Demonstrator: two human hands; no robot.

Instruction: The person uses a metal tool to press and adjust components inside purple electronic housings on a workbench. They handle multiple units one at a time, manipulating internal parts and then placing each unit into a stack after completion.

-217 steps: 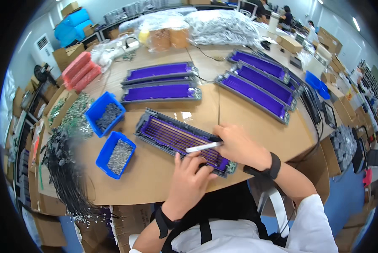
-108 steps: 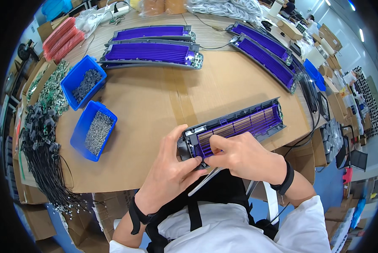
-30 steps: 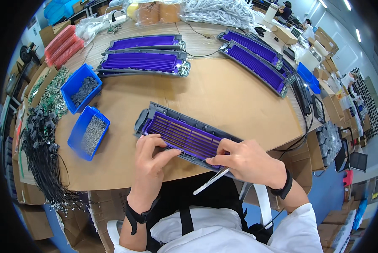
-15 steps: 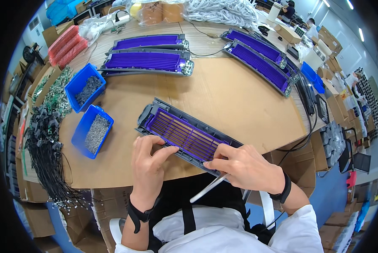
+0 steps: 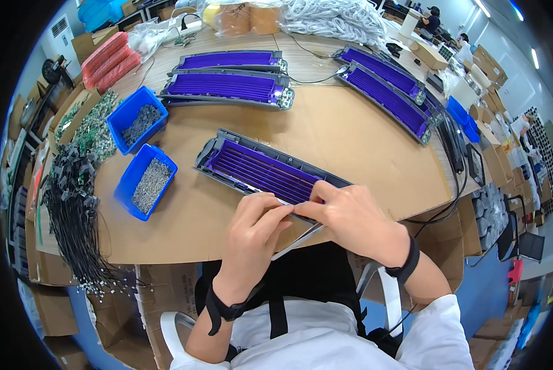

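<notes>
A long dark grey housing with a purple slatted grille (image 5: pixel 261 169) lies at a slant on the brown board in front of me. My right hand (image 5: pixel 355 219) rests over its near right part, fingers closed on a narrow white-silver strip (image 5: pixel 296 241) that hangs past the housing's near edge. Close beside it, my left hand (image 5: pixel 255 231) is pinched at that same edge, its fingertips almost touching the right ones. What the left fingertips hold is too small to tell. A bright white line shows along the near edge, left of my fingers.
Left stand two blue bins, one with dark grey parts (image 5: pixel 142 126), one with small metal pieces (image 5: pixel 151 186). Black cables (image 5: pixel 73 203) hang over the left edge beside green circuit boards (image 5: pixel 91 126). More purple-grilled housings (image 5: pixel 227 87) lie behind. Red-wrapped rolls (image 5: pixel 109 60) lie far left.
My left hand has moved right along the near edge, up to my right hand, its fingers now pinched. The right hand has shifted slightly left. The whole view has shifted a little.
</notes>
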